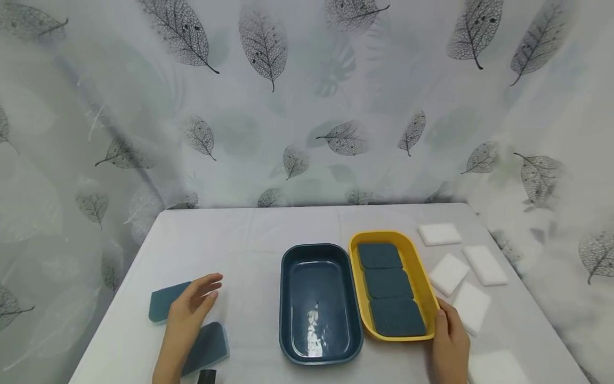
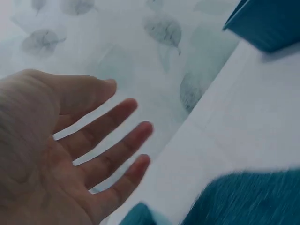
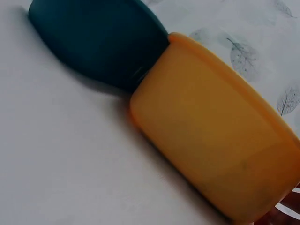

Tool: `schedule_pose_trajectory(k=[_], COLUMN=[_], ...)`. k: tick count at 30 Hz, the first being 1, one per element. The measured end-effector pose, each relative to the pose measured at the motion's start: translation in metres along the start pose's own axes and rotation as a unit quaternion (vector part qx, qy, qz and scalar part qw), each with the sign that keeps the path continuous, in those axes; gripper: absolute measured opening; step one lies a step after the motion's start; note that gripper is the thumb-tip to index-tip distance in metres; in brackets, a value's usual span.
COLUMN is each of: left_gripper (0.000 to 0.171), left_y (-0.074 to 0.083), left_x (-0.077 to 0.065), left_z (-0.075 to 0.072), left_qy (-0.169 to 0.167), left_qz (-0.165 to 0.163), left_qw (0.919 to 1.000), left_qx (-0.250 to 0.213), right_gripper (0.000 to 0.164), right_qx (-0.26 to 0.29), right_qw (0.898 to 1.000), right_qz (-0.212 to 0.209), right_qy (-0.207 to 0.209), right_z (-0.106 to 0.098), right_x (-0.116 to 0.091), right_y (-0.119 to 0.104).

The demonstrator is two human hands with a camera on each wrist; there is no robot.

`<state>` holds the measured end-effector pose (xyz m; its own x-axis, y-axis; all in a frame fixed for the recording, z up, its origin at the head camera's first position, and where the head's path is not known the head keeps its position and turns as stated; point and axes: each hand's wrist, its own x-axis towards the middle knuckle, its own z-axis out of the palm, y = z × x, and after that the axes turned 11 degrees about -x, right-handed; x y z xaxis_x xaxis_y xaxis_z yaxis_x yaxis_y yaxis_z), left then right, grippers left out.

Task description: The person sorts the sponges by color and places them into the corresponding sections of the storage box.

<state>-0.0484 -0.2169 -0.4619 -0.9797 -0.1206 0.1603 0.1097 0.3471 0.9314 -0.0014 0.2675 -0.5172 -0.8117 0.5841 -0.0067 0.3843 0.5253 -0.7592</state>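
In the head view, my right hand holds the yellow tray by its front right corner. Three dark teal sponge pads lie in a row inside that tray. My left hand hovers over the left of the table, fingers spread and bent slightly, holding nothing. Two more teal sponge pads, one behind it and one nearer, are partly hidden by this hand and forearm. Fingertips of the right hand show at the tray's lower edge in the right wrist view.
A dark blue tray stands against the yellow one's left side, its glossy floor visible. Several white sponge pads lie along the table's right side. A small black object sits at the front left. Leaf-patterned sheeting surrounds the white table.
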Motion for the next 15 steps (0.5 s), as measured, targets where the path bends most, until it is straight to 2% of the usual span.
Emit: schedule_pose_trajectory(k=[3,5,7,10,12,13,15], left_gripper=[0.038,0.038,0.039,0.040,0.041,0.042,0.046], left_y=[-0.013,-0.022,-0.031,-0.048,-0.059,-0.064,-0.074], left_x=[0.002,0.004,0.008,0.008,0.005,0.002,-0.002], left_z=[-0.016,-0.028,-0.041,-0.058,-0.066,-0.069,-0.075], left_qy=[0.066,0.116,0.168,0.238,0.269,0.274,0.267], left_qz=[-0.013,-0.028,-0.038,-0.073,-0.110,-0.134,-0.176], left_qw=[0.9976,0.9926,0.9842,0.9636,0.9502,0.9461,0.9444], left_qx=[-0.016,-0.021,-0.041,-0.097,-0.114,-0.108,-0.075], right_gripper=[0.045,0.044,0.044,0.044,0.047,0.049,0.052], right_qx=[0.013,0.037,0.064,0.083,0.083,0.080,0.070], right_qw=[1.000,0.998,0.996,0.994,0.994,0.994,0.994], right_qz=[0.016,0.028,0.034,0.031,0.025,0.021,0.006], right_qy=[-0.013,-0.031,-0.049,-0.060,-0.068,-0.071,-0.079], right_z=[-0.003,-0.004,-0.005,-0.006,-0.006,-0.005,-0.005], right_x=[0.009,0.016,0.022,0.026,0.026,0.025,0.024], right_y=[-0.006,-0.010,-0.010,-0.005,0.001,0.004,0.008])
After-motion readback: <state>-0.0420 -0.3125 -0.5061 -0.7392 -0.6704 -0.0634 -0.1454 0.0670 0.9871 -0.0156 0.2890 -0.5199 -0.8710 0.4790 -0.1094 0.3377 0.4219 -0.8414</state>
